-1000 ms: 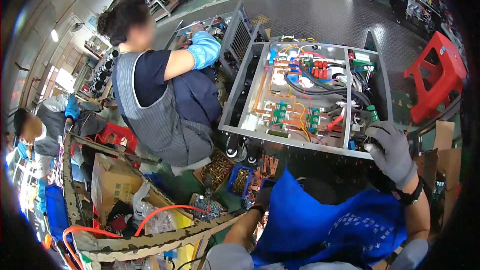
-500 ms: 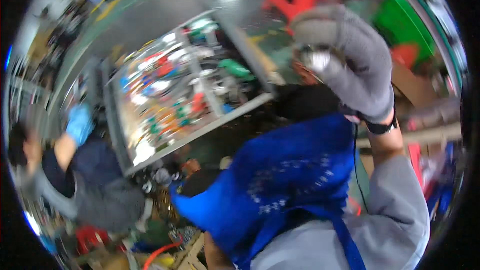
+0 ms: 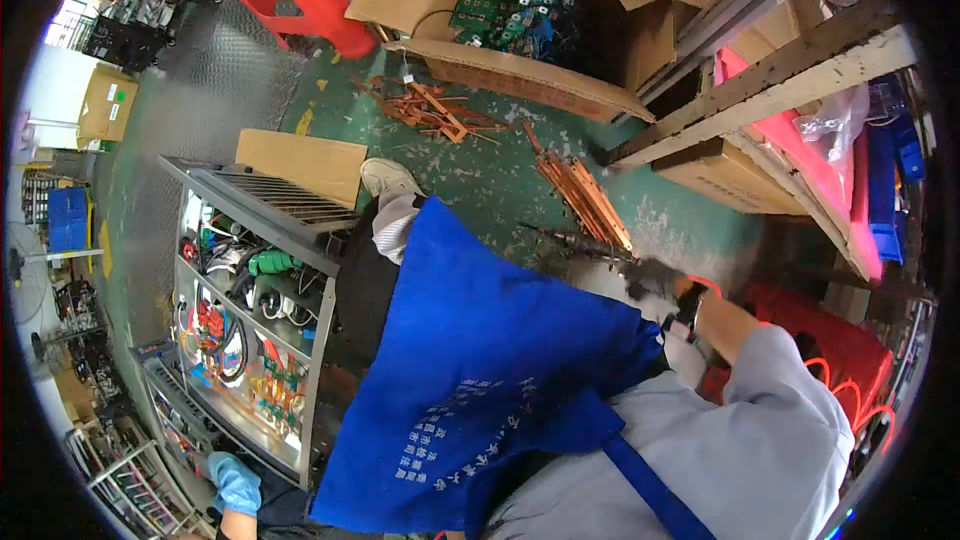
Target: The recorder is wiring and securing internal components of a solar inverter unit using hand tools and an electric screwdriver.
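Observation:
On the right, my gloved right hand [image 3: 662, 288] is low over the green floor, closed around a blurred, dark, long-nosed power screwdriver [image 3: 596, 248] whose thin tip points left. A black band [image 3: 692, 302] circles that wrist. A bright blue apron [image 3: 470, 350] covers my lap. At its far left edge, beside my dark trouser leg [image 3: 360, 285], a grey ribbed shape [image 3: 396, 226] shows; whether it is my gloved left hand cannot be made out. The apron hides most of my left arm. Left of my leg stands an open metal cabinet [image 3: 322, 350] with wiring and green and red parts.
Copper-coloured strips [image 3: 580, 195] lie on the floor ahead, with more [image 3: 435, 112] farther off. Beyond is a cardboard box [image 3: 520, 70] of circuit boards. A rack [image 3: 760, 105] and a coiled red hose [image 3: 850, 395] are on the right. A co-worker's blue-gloved hand [image 3: 235, 485] is at lower left.
The view has swung right. My right hand, raised earlier with a small shiny object near its fingers, is now lowered around the screwdriver. The cabinet now appears farther left.

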The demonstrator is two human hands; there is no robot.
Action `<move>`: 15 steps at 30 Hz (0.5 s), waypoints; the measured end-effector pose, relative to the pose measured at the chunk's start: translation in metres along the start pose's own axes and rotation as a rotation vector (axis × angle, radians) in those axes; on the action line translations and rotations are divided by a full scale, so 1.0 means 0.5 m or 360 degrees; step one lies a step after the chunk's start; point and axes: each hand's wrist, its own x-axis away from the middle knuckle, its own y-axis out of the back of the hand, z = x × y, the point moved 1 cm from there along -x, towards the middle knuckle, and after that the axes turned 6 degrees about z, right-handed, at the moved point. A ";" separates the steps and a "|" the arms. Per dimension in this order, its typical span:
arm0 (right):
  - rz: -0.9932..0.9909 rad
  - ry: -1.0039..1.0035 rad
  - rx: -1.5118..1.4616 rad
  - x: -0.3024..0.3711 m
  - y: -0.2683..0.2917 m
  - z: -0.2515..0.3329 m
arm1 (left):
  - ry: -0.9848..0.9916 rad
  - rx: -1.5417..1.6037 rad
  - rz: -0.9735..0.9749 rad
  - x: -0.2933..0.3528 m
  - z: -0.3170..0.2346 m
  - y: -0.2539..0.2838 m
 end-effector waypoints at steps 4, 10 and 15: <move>-0.0162 -0.0276 -0.0221 -0.040 -0.060 0.019 | 0.0046 0.0208 -0.0024 0.055 -0.028 -0.001; -0.0047 0.0458 0.0552 -0.204 -0.177 0.269 | 0.0084 0.0665 -0.0003 0.152 -0.077 0.024; -0.0131 0.1215 0.0883 -0.211 -0.268 0.464 | -0.0099 0.1034 0.0329 0.156 -0.051 0.045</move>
